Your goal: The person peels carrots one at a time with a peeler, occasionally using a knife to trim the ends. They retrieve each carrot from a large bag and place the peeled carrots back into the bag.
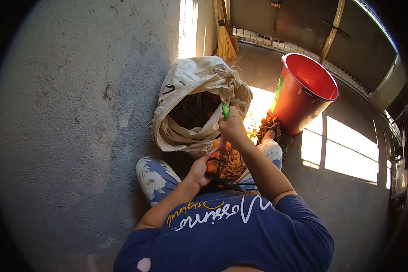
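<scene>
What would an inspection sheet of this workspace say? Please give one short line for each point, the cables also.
Surface: grey floor, with bright patches of sunlight.
Job's things: an orange piece and a tool with a green end, both in hand; an open sack in front, its dark contents unclear.
Clutter: orange scraps between the legs, and more beside the red bucket.
Hands: left hand holds the orange piece; right hand grips the tool.
Cables: nothing seen.
Surroundings: rough wall on the left; red bucket near the right foot; broom behind the sack.
</scene>
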`<state>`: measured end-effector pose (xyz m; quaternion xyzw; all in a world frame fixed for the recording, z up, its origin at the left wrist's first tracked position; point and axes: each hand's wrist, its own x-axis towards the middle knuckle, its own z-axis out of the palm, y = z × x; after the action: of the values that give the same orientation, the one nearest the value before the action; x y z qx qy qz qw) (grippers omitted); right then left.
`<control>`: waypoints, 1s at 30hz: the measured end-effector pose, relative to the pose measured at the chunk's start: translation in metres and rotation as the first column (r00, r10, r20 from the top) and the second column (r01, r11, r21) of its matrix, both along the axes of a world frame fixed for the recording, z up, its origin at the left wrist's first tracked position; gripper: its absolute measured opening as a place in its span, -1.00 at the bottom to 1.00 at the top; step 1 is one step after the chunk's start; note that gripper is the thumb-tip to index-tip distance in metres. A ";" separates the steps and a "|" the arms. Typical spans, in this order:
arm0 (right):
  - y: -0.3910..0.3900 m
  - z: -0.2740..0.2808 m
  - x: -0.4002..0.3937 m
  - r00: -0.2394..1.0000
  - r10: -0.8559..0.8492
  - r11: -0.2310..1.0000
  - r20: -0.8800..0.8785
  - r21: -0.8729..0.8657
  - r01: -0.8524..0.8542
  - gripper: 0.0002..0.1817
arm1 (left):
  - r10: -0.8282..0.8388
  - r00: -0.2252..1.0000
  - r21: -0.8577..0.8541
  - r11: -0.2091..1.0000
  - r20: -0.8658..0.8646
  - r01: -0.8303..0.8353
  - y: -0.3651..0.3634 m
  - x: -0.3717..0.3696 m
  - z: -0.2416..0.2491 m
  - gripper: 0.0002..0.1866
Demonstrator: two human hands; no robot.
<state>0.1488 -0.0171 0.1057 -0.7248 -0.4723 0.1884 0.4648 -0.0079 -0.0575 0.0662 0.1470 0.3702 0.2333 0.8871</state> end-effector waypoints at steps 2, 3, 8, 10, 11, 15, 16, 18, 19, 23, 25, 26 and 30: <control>-0.004 0.005 0.002 1.000 0.011 1.000 -0.029 0.016 -0.011 -0.73 | -0.009 1.000 -0.026 1.000 -0.012 0.009 0.005 -0.005 -0.012 -0.62; -0.006 0.007 0.002 0.998 0.018 0.999 -0.059 0.031 -0.016 -0.73 | -0.007 1.000 -0.029 1.000 -0.013 0.006 0.008 -0.008 -0.018 -0.62; -0.008 -0.004 -0.011 1.000 0.012 0.999 -0.005 0.034 -0.012 -0.72 | -0.017 0.994 -0.046 0.999 0.112 0.022 0.031 -0.018 -0.069 -0.63; -0.011 0.000 -0.020 1.000 0.004 1.000 0.010 0.001 -0.004 -0.72 | 0.052 0.997 -0.073 0.996 0.048 -0.049 0.018 -0.007 -0.041 -0.64; -0.012 0.004 -0.023 1.000 -0.003 1.000 -0.001 -0.004 0.003 -0.72 | 0.118 0.993 -0.094 0.988 -0.015 -0.119 0.014 -0.002 -0.031 -0.65; -0.012 0.004 -0.022 1.000 0.014 1.000 -0.007 0.013 -0.014 -0.68 | 0.020 0.999 -0.050 0.999 0.029 -0.019 0.022 -0.013 -0.054 -0.65; -0.012 0.002 -0.022 1.000 0.016 1.000 -0.008 0.012 -0.016 -0.68 | -0.005 0.997 -0.028 1.000 0.078 0.007 0.021 -0.014 -0.056 -0.65; -0.011 -0.001 -0.021 1.000 0.022 1.000 -0.010 -0.016 -0.022 -0.68 | -0.031 0.992 -0.007 0.999 0.123 0.032 0.017 -0.013 -0.050 -0.64; -0.010 -0.005 -0.020 1.000 0.021 1.000 -0.012 -0.016 -0.022 -0.68 | -0.007 0.999 0.019 1.000 0.051 0.006 0.012 -0.008 -0.037 -0.63; -0.007 -0.015 -0.019 0.999 0.031 0.999 -0.015 -0.006 -0.031 -0.68 | -0.002 0.998 0.118 0.993 -0.061 0.010 0.010 -0.007 -0.028 -0.64; -0.008 -0.008 -0.017 0.999 0.039 0.999 -0.017 0.006 -0.039 -0.69 | 0.026 0.995 0.103 0.995 -0.095 -0.016 0.005 -0.005 -0.018 -0.65; -0.008 -0.003 -0.015 0.999 0.044 0.999 -0.016 -0.030 -0.044 -0.69 | 0.052 0.990 0.087 0.995 -0.131 -0.041 0.003 -0.004 -0.012 -0.65; -0.009 0.008 -0.013 0.998 0.052 0.997 -0.029 -0.056 -0.053 -0.70 | 0.057 0.979 0.128 0.991 -0.194 -0.033 0.001 -0.004 -0.012 -0.66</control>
<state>0.1357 -0.0263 0.1132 -0.7223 -0.4790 0.2238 0.4457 -0.0115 -0.0564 0.0541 0.2160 0.4442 0.2603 0.8296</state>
